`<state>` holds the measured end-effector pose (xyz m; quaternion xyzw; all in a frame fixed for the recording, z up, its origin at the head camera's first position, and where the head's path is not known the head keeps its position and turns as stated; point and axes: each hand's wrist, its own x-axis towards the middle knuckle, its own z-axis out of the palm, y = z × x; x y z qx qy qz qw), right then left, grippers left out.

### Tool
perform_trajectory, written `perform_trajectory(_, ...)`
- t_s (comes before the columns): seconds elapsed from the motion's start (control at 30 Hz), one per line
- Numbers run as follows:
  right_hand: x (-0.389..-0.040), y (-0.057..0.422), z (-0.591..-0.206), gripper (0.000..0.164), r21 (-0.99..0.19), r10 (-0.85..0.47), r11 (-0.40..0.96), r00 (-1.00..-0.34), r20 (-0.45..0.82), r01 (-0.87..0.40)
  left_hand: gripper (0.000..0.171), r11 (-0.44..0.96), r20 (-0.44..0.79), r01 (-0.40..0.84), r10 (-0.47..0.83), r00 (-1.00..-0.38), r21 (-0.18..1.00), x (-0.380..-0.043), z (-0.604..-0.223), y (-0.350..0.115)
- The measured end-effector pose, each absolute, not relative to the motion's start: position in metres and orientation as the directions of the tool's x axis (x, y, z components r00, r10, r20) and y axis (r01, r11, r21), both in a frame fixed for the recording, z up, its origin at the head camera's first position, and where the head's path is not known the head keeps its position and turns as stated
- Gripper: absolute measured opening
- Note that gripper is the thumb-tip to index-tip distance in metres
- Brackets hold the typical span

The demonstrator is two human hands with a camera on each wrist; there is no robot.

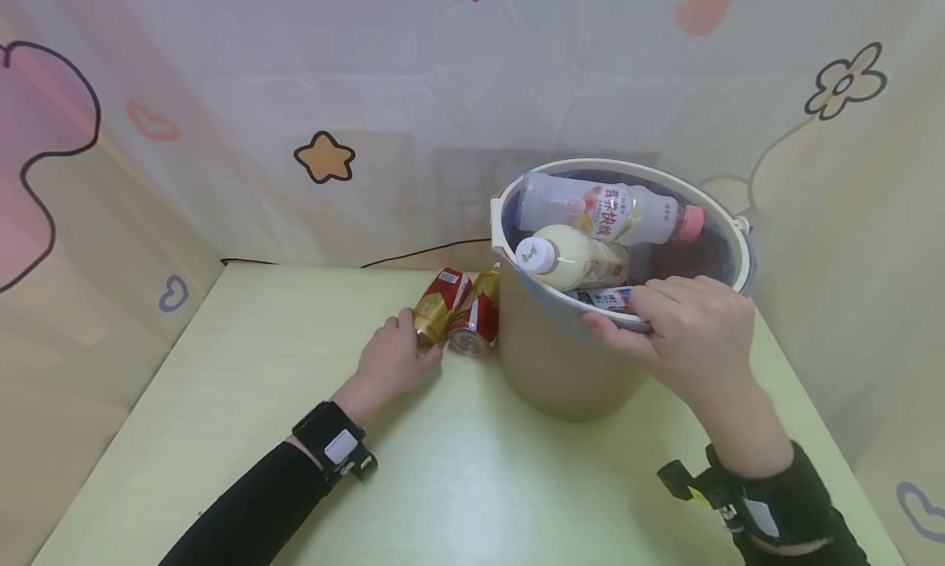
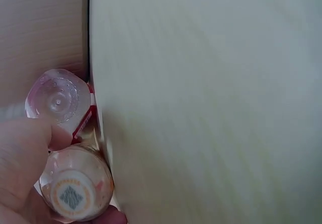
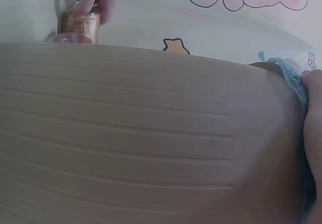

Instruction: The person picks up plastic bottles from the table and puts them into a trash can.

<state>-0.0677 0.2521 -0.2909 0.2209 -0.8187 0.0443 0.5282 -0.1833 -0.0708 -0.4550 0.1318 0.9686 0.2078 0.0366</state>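
My left hand [image 1: 399, 354] holds a small red-and-gold bottle [image 1: 435, 308] lying on the table. In the left wrist view, thumb and fingers lie around its round end [image 2: 75, 191]. Right beside it lies a second red-and-gold bottle [image 1: 475, 316], its clear base [image 2: 58, 100] facing that camera. My right hand [image 1: 690, 328] grips the near right rim of a beige bin [image 1: 568, 377], thumb outside and fingers over the edge. A bluish bag [image 3: 289, 75] lines the bin. Inside lie a pink-capped bottle [image 1: 613, 209], a white-capped cream bottle [image 1: 583, 257] and a partly hidden package [image 1: 605, 297].
The pale table [image 1: 258, 385] carries the bin and the bottles. A printed curtain [image 1: 399, 74] hangs behind the table and along both sides. The bin stands near the table's back edge, right of the two red-and-gold bottles.
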Motion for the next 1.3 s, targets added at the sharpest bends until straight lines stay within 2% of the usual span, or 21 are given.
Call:
perform_trajectory(0.17,-0.067,0.252,-0.291,0.072,0.162,-0.315,0.899,-0.346,0.884,-0.407,0.078,0.892,-0.003,0.223,0.244,-0.97,0.394,-0.18,-0.453,-0.076)
perform_trajectory(0.4,-0.068,0.252,-0.291,0.072,0.163,-0.32,0.898,-0.352,0.88,-0.408,0.084,0.889,0.05,0.275,0.277,-0.96,0.365,-0.186,-0.455,-0.074)
perform_trajectory(0.57,-0.068,0.252,-0.291,0.071,0.164,-0.327,0.893,-0.354,0.877,-0.418,0.089,0.873,0.068,0.295,0.292,-0.954,0.389,-0.191,-0.459,-0.071)
perform_trajectory(0.83,-0.066,0.253,-0.289,0.071,0.17,-0.342,0.894,-0.385,0.857,-0.415,0.078,0.852,0.097,0.297,0.284,-0.954,0.432,-0.193,-0.456,-0.077)
perform_trajectory(1.3,-0.065,0.254,-0.289,0.07,0.175,-0.356,0.892,-0.41,0.84,-0.416,0.065,0.806,0.207,0.311,0.236,-0.949,0.504,-0.199,-0.414,-0.108)
